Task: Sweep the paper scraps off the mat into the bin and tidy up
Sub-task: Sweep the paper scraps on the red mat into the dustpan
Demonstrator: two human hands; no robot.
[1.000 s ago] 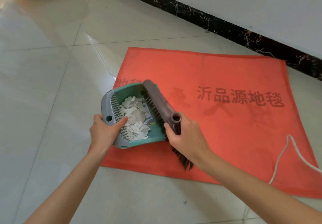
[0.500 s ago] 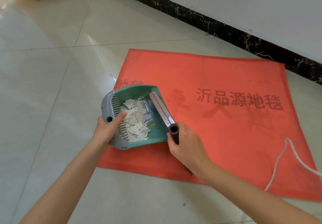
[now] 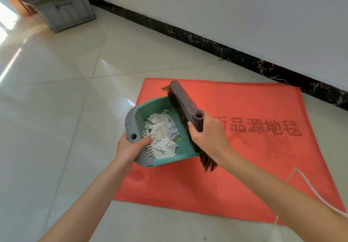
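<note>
- At the centre of the frame, your left hand [image 3: 131,147] is closed on the grey back edge of the dustpan [image 3: 162,158], thumb lying over the comb teeth.
- The dustpan is green with a grey rear; it sits over the left part of the mat [image 3: 244,166], but you cannot tell whether it rests on the mat or is lifted off it.
- The scraps [image 3: 162,136] lie heaped inside the dustpan, white torn pieces piled against the grey rear.
- Just right of centre, your right hand [image 3: 209,138] is wrapped tight around the socket end of the brush [image 3: 183,100].
- The brush lies along the dustpan's open right side, its brown bristles turned toward the pan, its far end reaching past the pan's upper corner.
- The mat is red with dark printed characters, flat on the tiled floor [image 3: 56,109], its far edge near the black skirting of the wall.
- In the upper left of the frame a grey bin [image 3: 66,13] stands on the floor by the wall, well apart from the mat.
- At the lower right a white cord [image 3: 308,187] trails across the mat's corner.
</note>
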